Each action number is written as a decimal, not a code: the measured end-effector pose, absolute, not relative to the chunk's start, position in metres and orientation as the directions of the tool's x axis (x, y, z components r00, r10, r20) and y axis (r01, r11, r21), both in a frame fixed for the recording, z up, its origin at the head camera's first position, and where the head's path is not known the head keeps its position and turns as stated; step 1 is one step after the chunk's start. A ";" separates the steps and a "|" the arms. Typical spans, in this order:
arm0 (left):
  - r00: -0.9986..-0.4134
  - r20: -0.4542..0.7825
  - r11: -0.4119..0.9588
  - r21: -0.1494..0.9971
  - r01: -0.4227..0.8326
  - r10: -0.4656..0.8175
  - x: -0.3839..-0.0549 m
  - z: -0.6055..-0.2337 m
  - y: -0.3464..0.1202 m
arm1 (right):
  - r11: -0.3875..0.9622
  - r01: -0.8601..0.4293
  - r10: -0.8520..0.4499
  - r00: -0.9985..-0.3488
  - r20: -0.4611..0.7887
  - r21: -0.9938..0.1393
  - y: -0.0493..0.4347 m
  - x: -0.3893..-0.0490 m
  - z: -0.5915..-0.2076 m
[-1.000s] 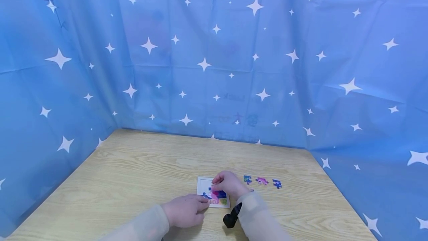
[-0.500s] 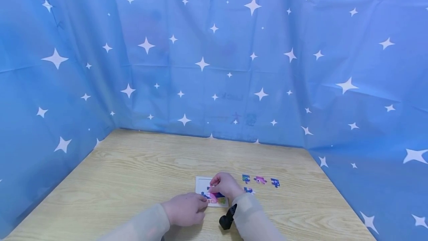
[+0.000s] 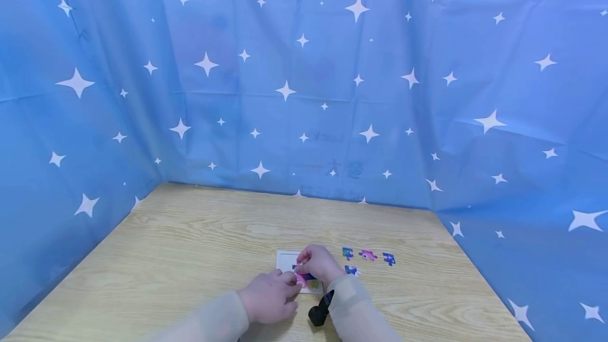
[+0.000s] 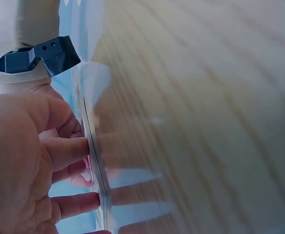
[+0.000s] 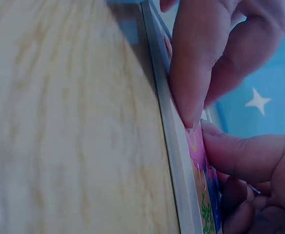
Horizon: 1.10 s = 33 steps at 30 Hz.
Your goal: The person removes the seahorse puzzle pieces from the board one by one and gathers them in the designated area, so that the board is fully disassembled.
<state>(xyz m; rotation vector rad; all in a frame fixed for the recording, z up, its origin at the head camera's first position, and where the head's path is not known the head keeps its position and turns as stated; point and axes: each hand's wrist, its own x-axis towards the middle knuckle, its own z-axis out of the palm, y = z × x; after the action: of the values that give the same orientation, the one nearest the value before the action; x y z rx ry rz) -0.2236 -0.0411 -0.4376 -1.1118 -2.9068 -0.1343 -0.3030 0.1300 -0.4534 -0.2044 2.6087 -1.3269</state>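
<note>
A small jigsaw in a white puzzle tray (image 3: 285, 258) lies on the wooden table, partly covered by both hands. My left hand (image 3: 269, 297) reaches over the tray's near left part and presses its fingertips on the pictures there. Its fingers (image 4: 71, 152) are at the tray edge in the left wrist view. From the right, my right hand (image 3: 319, 264) pinches at a puzzle piece over the tray's middle; that piece is mostly hidden by the fingers. A pink printed area (image 5: 197, 148) shows between the two hands in the right wrist view.
Right of the tray lie several loose pieces: a blue-green puzzle piece (image 3: 348, 253), a pink puzzle piece (image 3: 368, 255), a dark blue puzzle piece (image 3: 389, 259) and a blue-and-white puzzle piece (image 3: 352, 271). A black wrist device (image 3: 321, 309) sits on my right wrist. A starry blue curtain (image 3: 328, 136) borders the table.
My left hand has shifted right and further onto the tray, its fingers now over the puzzle. My right hand stays at the tray, slightly lower and further left.
</note>
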 end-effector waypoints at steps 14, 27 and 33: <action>-0.768 0.037 0.763 0.097 0.639 0.639 -0.223 -0.439 -0.041 | 0.586 -0.047 -0.255 -0.958 -0.129 -0.809 0.131 -0.305 -0.451; -0.774 0.017 0.767 0.115 0.631 0.633 -0.225 -0.439 -0.040 | 0.556 -0.067 -0.292 -0.949 -0.119 -0.828 0.134 -0.306 -0.450; -0.773 0.010 0.767 0.118 0.630 0.634 -0.224 -0.438 -0.040 | 0.521 -0.033 -0.280 -0.951 -0.134 -0.853 0.135 -0.308 -0.453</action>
<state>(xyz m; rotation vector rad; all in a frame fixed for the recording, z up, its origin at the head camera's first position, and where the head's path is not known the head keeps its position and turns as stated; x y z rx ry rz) -0.2237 -0.0399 -0.4379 -1.0669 -2.9818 -0.1821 -0.3081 0.1354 -0.4531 -0.2639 2.5091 -1.3981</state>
